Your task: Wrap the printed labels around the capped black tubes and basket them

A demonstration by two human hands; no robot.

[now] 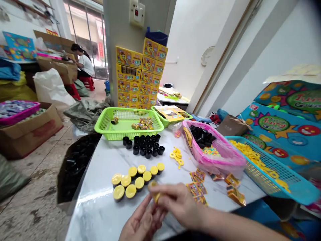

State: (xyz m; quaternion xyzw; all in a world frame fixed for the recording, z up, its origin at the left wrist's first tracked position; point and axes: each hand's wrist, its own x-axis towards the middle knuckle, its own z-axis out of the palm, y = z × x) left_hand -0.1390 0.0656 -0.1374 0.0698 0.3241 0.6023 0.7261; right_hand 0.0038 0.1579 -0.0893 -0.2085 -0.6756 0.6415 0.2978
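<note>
My right hand (pixel 177 202) pinches a small yellow-capped container (pixel 154 192) low over the marble table (pixel 100 207). Just below it my left hand (pixel 141 222) lies palm up, fingers loosely curled under the container and touching it. To the left stands a cluster of several yellow-capped black containers (pixel 136 180). Further back is a group of open black containers (pixel 145 145). Loose yellow caps (pixel 177 157) and small printed stickers (pixel 198 187) lie to the right of my hands.
A green basket (pixel 105 125) with wrapped containers stands at the back. A pink basket (pixel 223 160) lined with plastic and a blue basket (pixel 288 180) of yellow caps are to the right. Stacked yellow boxes (pixel 140 77) rise behind. A person (pixel 82 63) sits far left.
</note>
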